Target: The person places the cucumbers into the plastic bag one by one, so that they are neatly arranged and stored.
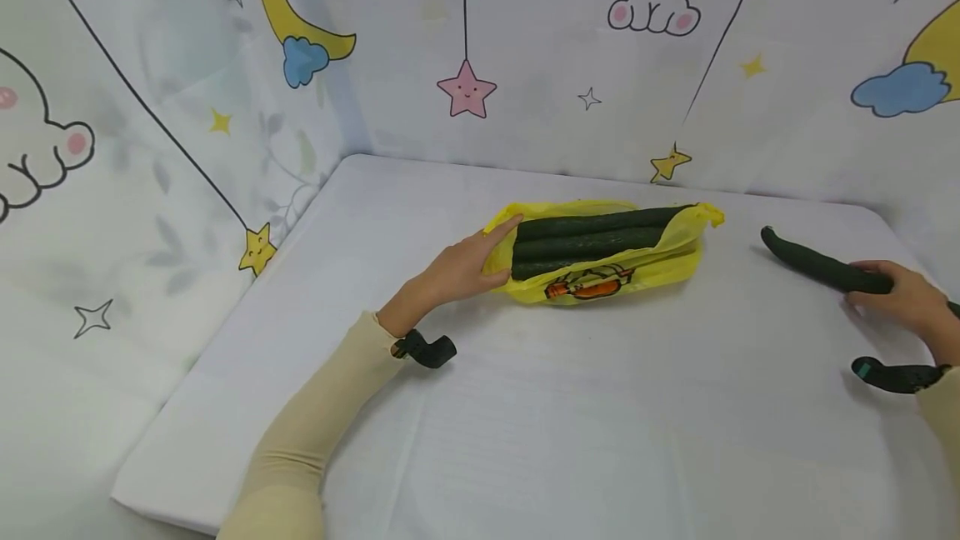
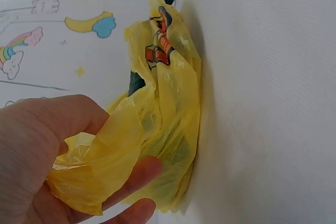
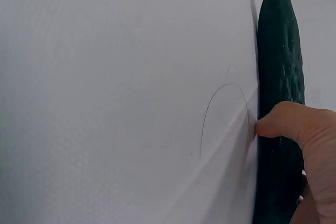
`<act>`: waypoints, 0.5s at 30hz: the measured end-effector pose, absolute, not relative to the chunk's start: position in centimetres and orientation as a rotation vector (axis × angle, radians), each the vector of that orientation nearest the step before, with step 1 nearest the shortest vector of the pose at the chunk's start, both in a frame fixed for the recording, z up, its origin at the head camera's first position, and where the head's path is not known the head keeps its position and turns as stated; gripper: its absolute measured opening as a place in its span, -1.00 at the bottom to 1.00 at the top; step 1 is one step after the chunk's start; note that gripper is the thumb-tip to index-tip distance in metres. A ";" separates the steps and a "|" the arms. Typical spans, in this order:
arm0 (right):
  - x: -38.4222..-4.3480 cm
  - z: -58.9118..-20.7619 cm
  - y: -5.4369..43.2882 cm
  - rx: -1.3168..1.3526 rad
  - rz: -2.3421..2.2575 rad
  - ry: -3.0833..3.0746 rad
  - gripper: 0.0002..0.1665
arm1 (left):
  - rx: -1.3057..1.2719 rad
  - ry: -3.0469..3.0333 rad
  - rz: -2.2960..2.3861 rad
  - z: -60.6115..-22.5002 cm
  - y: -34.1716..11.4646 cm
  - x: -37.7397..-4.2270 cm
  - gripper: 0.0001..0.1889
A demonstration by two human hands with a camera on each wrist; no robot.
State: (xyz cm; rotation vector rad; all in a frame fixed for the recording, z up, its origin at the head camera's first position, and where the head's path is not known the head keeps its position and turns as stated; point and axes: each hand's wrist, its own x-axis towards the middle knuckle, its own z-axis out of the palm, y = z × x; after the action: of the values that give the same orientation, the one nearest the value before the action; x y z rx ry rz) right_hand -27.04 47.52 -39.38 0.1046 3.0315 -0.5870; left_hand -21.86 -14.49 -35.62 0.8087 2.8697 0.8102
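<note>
A yellow plastic bag [image 1: 637,280] with a printed orange picture lies toward the back of the table, its side gaping. Several dark green cucumbers [image 1: 588,242] lie side by side in it. My left hand [image 1: 463,267] holds the bag's left end; in the left wrist view, the thin film [image 2: 100,166] is between thumb and fingers. Off to the right, my right hand [image 1: 911,297] grips a single cucumber [image 1: 813,263] at the table surface. The right wrist view shows my thumb across this cucumber [image 3: 281,51]. A dark bit past that hand is too cropped to identify.
The white table [image 1: 570,423] has a raised far edge line against a wall cloth [image 1: 540,23] printed with stars, moons and bears. Black wrist-worn devices [image 1: 429,351] stick out from both wrists. Bare white surface separates the bag from the right hand.
</note>
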 end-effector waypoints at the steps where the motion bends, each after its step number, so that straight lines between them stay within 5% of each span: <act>1: -27.0 -39.5 47.7 0.118 -0.586 3.025 -0.28 | 0.809 2.870 0.809 -35.6 -14.5 -21.9 -0.17; 15: -26.2 -39.6 47.8 0.148 -0.593 3.130 -0.31 | 0.798 2.849 0.829 -35.7 -14.5 -21.9 -0.17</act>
State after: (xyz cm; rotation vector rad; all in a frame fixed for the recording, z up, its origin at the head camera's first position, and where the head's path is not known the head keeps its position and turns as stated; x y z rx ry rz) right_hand -26.20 47.77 -39.62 0.1480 3.1301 -0.5934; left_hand -21.91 -14.49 -35.69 0.7980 2.8489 0.8292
